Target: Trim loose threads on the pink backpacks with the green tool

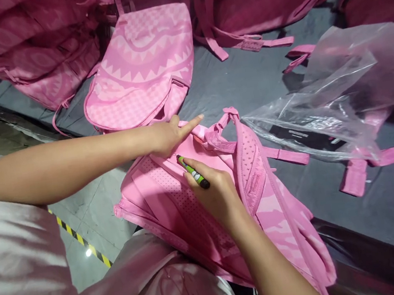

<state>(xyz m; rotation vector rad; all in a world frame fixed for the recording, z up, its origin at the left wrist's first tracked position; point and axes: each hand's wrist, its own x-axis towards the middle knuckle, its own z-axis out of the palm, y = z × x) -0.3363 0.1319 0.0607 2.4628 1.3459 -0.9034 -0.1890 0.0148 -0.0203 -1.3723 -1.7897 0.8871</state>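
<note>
A pink backpack [162, 190] lies tilted across my lap and the table edge, with its dotted mesh back panel facing up. My left hand [169, 136] holds the upper part of this backpack, index finger stretched out along it and the lower fingers partly hidden. My right hand [216, 186] is closed around a short green-and-black marker [193, 172], whose dark end is close to the fabric just below my left hand. A dotted shoulder strap [250, 153] rises to the right of both hands.
Another pink patterned backpack [147, 62] lies just beyond my left hand. More pink backpacks [45, 51] are piled along the back of the grey table [246, 79]. A clear plastic bag [338, 96] and loose straps [354, 176] lie at right. Yellow-and-black tape [80, 237] marks the floor.
</note>
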